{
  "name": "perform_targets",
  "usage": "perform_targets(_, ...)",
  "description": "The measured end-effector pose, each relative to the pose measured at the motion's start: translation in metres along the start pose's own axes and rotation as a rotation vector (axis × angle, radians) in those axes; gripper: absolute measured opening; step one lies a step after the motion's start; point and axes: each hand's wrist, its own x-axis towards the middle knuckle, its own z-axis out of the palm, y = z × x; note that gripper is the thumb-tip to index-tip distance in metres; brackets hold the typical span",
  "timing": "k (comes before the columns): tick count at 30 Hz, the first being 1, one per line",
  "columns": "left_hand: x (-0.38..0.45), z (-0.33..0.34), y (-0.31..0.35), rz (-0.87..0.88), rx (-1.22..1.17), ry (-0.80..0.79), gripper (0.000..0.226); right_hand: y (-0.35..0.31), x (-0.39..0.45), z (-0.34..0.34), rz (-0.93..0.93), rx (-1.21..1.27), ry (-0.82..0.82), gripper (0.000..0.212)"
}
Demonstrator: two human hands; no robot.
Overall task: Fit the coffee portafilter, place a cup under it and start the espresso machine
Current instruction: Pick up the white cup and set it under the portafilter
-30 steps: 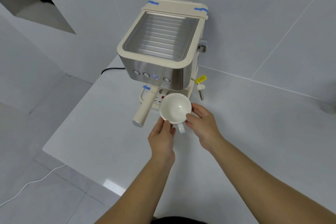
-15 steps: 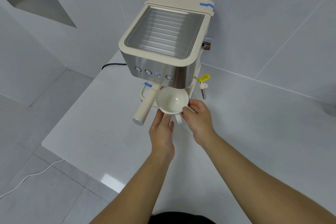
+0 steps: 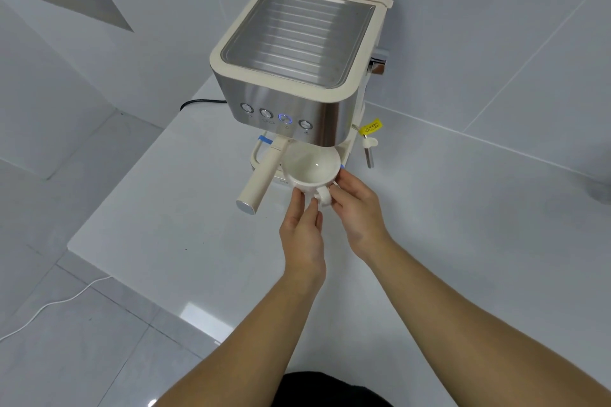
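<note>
The portafilter (image 3: 261, 175) already sits locked under the brew head of the espresso machine (image 3: 297, 53), its cream handle angling out toward the person's left, so the step in hand looks like the second one — setting the cup beneath it. The white cup (image 3: 312, 168) is held at the front of the machine, its far rim tucked under the steel front panel, its handle turned back toward the person; whether its base already rests on the drip tray is hidden. The left hand (image 3: 302, 228) reaches in from below with thumb and fingers pinched on the cup's near wall by the handle, and the right hand (image 3: 355, 205) closes its fingertips on the cup's right side and the handle from the other flank. Both forearms stretch forward over the white desk (image 3: 463, 225), converging on the cup. Next, I would judge, the cup has to settle flat below the portafilter's spouts and both hands let go without nudging it — then one hand must rise to the row of round buttons (image 3: 276, 116) on the front panel, where one is lit blue, and press the brew button.
</note>
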Motion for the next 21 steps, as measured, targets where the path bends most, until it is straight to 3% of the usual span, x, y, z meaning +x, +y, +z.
perform_targets(21,0.026,0.0,-0.008,0.093,0.122,-0.022,0.045,0.014,0.028,-0.001,-0.101,0.011,-0.135,0.044)
